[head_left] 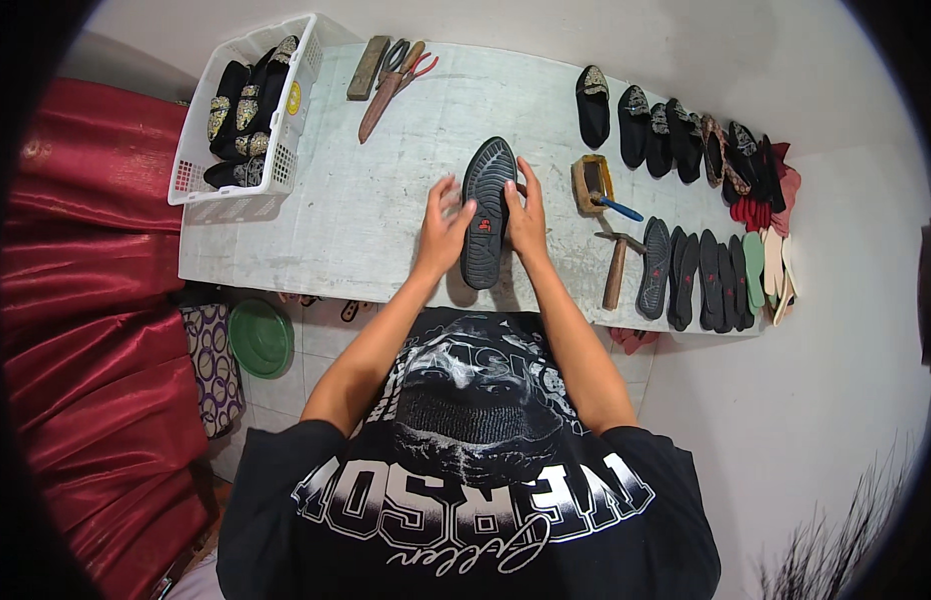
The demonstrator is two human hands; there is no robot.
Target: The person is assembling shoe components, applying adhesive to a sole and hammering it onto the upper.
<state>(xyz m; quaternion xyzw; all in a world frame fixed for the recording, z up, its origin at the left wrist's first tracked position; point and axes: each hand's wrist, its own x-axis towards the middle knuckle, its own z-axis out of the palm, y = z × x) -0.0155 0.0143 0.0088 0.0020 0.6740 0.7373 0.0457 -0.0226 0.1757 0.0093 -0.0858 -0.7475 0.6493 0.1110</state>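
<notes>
— Shoe (486, 212), sole up, lies near the middle of the table (326, 230), closer to its front edge, heel toward the person. Both hands are on it.

— How are the hands set?

— The left hand (443, 232) presses against the shoe's left side, fingers spread and slightly blurred. The right hand (527, 215) lies along its right side, fingers held together and flat against the sole's rim. Neither hand lifts it; it seems pinned to the table between them.

— How far along does the work look?

— My guess is midway. At the back left corner a white basket (248, 110) holds several black embellished shoes, and along the back right edge a row of similar shoes (666, 125) stands. At the front right edge loose black soles (686, 265) and coloured insoles (761, 265) lie side by side, not yet joined to anything. So some pairs look done, and a fair batch remains.

— Tools nearby?

— A hammer (618, 265) lies just right of the right hand, a small pot with a blue-handled brush (596, 185) behind it. Pliers and a file (391, 75) rest at the back edge, untouched.
</notes>
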